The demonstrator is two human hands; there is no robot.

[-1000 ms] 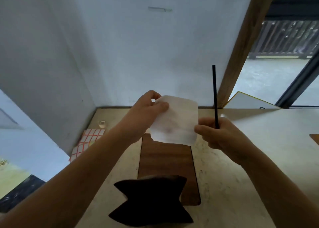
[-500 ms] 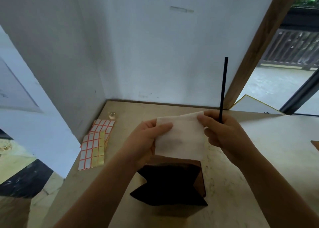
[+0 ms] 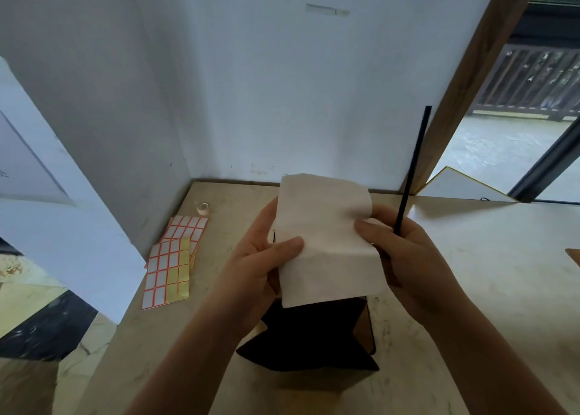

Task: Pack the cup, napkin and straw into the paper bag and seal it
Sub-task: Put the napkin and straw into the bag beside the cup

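Observation:
A white napkin (image 3: 326,242) is held between both hands just above the open mouth of a brown paper bag (image 3: 314,339), whose inside looks dark. My left hand (image 3: 260,257) pinches the napkin's left edge with the thumb on its front. My right hand (image 3: 405,257) grips the napkin's right edge and also holds a thin black straw (image 3: 414,163) that points straight up. The bag stands on the beige table (image 3: 470,273) right below my hands. No cup is visible; the bag's interior is too dark to tell.
Sheets of red-bordered and yellow sticker labels (image 3: 172,257) lie on the table's left side, with a small tape roll (image 3: 203,208) behind them. White walls close the back and left. A wooden post (image 3: 470,85) and a white board (image 3: 464,188) stand at the back right.
The view has tilted down and closer. Both hands have lowered the napkin toward the bag's mouth, and its top edge now bends back. The straw stays upright in my right hand.

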